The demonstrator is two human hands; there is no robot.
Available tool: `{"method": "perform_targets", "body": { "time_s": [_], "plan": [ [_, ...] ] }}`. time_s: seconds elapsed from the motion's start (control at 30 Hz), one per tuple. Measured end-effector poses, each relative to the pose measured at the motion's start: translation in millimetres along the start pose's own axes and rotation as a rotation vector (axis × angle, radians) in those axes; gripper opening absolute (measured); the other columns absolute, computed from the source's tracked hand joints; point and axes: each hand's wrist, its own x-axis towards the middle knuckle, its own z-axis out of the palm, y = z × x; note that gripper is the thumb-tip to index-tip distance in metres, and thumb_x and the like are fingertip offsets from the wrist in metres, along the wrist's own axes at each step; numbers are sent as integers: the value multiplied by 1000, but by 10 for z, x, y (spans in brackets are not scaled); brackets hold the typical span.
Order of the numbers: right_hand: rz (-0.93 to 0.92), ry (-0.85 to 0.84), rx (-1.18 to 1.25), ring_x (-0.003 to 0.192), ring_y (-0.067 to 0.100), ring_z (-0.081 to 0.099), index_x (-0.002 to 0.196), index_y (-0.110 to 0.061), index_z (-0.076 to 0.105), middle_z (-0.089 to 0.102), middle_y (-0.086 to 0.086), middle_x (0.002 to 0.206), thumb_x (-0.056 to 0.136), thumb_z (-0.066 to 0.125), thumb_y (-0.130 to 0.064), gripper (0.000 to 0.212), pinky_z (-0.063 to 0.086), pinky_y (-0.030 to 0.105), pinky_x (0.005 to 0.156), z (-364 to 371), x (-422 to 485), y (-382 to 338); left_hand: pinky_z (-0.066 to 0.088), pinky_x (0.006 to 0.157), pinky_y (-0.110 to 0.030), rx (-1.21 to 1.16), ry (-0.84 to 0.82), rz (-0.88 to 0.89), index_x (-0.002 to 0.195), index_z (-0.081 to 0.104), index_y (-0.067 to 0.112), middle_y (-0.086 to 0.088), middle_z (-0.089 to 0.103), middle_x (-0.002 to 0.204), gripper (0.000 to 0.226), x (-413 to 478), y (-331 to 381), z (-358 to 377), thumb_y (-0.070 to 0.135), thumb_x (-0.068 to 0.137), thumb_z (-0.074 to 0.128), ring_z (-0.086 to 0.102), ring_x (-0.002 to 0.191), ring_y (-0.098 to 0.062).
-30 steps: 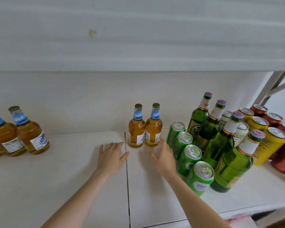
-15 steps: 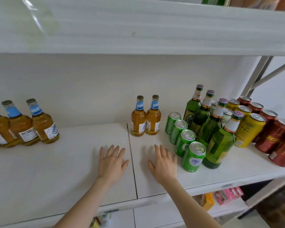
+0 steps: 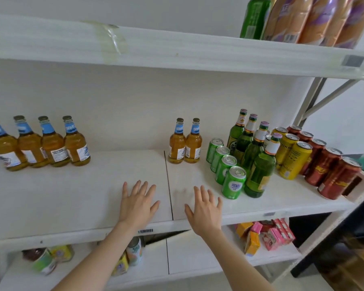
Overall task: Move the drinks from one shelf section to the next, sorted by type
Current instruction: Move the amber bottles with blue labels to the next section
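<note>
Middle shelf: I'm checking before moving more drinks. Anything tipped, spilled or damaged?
Nothing stands out: amber bottles, green cans, green bottles, yellow cans and red cans all stand upright, no spill. Only the upper shelf's front edge carries a tape patch.

Pretty plain setup: a white metal shelving unit [image 3: 72, 196] with a white back panel [image 3: 135, 101], its two boards meeting at a thin dark seam [image 3: 168, 181]. The upper white shelf [image 3: 198, 55] has a patch of clear tape [image 3: 111, 40] on its front. There's a grey diagonal brace [image 3: 332, 97] on the right, a pale wall [image 3: 345, 122] behind it, and brownish wood-looking floor [image 3: 355, 269] in the corner.
</note>
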Motion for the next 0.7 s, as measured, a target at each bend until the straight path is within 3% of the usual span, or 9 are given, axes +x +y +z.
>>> {"method": "perform_targets", "body": {
  "time_s": [0.17, 0.33, 0.7],
  "plan": [
    [-20, 17, -9, 146, 28, 20, 151, -21, 19, 21, 5, 160, 97, 30, -56, 65, 18, 54, 115, -109, -475, -97, 10, 118, -60, -4, 18, 3, 149, 37, 25, -5, 39, 155, 60, -555, 24, -223, 57, 99, 30, 27, 147, -28],
    [-43, -7, 10, 147, 28, 18, 151, -21, 19, 20, 4, 161, 98, 30, -55, 64, 18, 54, 115, -152, -850, -358, 5, 119, -59, 31, -17, -26, 152, 29, 27, -3, 32, 159, 62, -1038, -122, -380, 59, 99, 24, 20, 150, -26],
    [-136, -22, 35, 148, 28, 17, 151, -21, 18, 20, 4, 161, 97, 28, -57, 66, 17, 55, 116, -119, -1111, -1502, 5, 119, -59, 44, -29, -126, 152, 29, 26, -4, 32, 160, 62, -1684, -1123, -512, 59, 99, 25, 20, 150, -26]
  ]
}}
